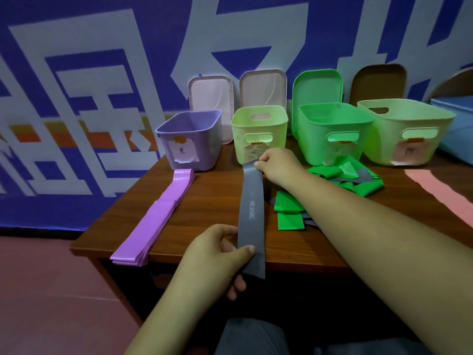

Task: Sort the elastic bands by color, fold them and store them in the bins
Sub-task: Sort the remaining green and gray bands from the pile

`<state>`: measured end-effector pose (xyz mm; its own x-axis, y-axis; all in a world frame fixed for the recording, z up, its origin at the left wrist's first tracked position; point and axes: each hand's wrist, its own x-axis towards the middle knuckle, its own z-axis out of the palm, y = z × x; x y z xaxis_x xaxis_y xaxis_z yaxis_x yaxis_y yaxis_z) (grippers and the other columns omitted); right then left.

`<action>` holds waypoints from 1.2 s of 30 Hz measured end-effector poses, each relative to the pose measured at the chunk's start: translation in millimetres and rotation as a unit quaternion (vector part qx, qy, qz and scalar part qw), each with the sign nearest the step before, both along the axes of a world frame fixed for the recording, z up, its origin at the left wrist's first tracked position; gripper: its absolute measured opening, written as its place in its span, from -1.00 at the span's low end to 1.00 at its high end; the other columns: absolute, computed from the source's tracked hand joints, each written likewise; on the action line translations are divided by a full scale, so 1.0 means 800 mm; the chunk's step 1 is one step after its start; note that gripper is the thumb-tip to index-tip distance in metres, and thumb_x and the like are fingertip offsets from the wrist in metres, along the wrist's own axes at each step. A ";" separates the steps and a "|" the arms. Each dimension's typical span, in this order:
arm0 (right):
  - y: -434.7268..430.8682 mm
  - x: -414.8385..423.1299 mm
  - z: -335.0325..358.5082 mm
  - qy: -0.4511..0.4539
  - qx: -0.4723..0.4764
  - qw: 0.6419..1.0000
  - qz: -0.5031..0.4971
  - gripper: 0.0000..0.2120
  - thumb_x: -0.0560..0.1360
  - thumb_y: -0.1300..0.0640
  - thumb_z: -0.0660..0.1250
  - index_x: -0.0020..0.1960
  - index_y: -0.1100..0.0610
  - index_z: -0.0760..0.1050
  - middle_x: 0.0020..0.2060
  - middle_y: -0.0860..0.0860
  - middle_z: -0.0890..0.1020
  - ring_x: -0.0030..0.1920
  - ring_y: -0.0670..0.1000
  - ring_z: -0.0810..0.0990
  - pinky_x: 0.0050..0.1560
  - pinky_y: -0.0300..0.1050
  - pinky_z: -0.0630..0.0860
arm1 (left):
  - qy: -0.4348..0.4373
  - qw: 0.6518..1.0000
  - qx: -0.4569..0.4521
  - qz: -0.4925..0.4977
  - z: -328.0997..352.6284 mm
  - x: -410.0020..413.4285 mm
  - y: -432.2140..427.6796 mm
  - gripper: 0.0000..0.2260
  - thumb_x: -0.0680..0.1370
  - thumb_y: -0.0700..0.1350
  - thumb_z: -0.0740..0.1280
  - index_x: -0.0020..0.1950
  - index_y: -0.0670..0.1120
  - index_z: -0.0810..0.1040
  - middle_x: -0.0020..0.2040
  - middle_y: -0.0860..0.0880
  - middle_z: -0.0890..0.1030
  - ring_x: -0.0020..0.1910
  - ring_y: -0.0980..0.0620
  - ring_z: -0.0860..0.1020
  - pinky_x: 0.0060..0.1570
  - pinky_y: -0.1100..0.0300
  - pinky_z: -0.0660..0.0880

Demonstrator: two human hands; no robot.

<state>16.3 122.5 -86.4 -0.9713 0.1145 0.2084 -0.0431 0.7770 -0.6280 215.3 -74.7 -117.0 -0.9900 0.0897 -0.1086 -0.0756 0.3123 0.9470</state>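
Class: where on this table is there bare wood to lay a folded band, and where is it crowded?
The table is bare between the purple bands and the grey band, and between the green pile and the pink band. The green pile itself, before the green bin, is crowded.

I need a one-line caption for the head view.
The left hand and right hand hold a grey band out over the table, before four open bins.

Dim, purple-tinted indoor light, soft focus throughout, faint shadows, with wide-angle bending and blur toward the edges.
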 end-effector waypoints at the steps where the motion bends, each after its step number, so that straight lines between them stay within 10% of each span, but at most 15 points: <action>1: -0.001 -0.001 -0.003 -0.009 0.007 1.000 0.004 -0.80 0.65 -0.02 0.41 -0.01 0.09 0.69 -0.01 0.05 0.70 0.06 0.10 0.63 -0.03 -0.11 0.41 | 0.019 0.999 -0.038 0.003 -0.003 0.000 -0.001 -0.66 0.57 -0.09 0.52 0.31 0.01 0.54 -0.32 -0.02 0.60 -0.55 -0.03 0.58 -0.54 0.18 0.46; 21: -0.008 -0.010 -0.032 -0.011 0.080 0.997 0.011 -0.85 0.67 0.05 0.34 0.17 0.10 0.53 0.06 0.08 0.61 0.01 0.10 0.53 -0.06 -0.06 0.40 | 0.136 0.974 -0.183 -0.008 -0.013 0.004 -0.022 -0.54 0.46 0.23 0.54 0.31 0.15 0.59 -0.28 0.25 0.60 -0.25 0.27 0.59 -0.30 0.44 0.40; 26: -0.005 -0.010 -0.033 -0.019 0.087 0.996 0.019 -0.77 0.64 -0.04 0.39 0.25 0.01 0.61 0.15 0.01 0.65 0.13 0.07 0.59 0.05 -0.05 0.52 | 0.149 0.956 -0.246 -0.056 -0.009 0.013 -0.031 -0.21 0.27 0.48 0.48 0.44 0.24 0.45 -0.20 0.22 0.63 -0.20 0.25 0.61 -0.19 0.24 0.56; 36: -0.010 -0.011 -0.022 -0.039 0.123 0.991 0.027 -0.77 0.64 -0.03 0.41 0.23 0.03 0.69 0.16 0.03 0.69 0.17 0.08 0.62 0.09 -0.07 0.54 | 0.221 0.908 -0.347 -0.079 -0.013 0.022 -0.035 -0.34 0.40 0.33 0.52 0.43 0.35 0.34 0.17 0.32 0.54 0.21 0.26 0.53 0.13 0.10 0.57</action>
